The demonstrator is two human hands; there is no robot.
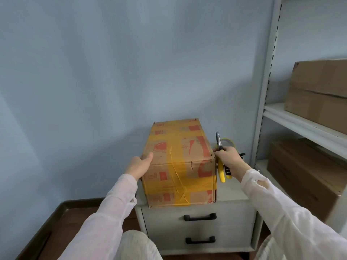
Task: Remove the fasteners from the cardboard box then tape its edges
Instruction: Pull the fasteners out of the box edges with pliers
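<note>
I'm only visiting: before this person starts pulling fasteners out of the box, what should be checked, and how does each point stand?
1. The cardboard box rests on the cabinet: ok.
2. The left hand steadies the box's left side: ok.
3. The right hand grips the pliers: ok.
4. Tips of the pliers on a fastener: not ok; they point upward beside the box.
5. Fasteners located: cannot tell; too small to see.

Matt cardboard box [178,162], glossy yellow tape [175,177]; pliers [220,158] handles probably plastic.
</note>
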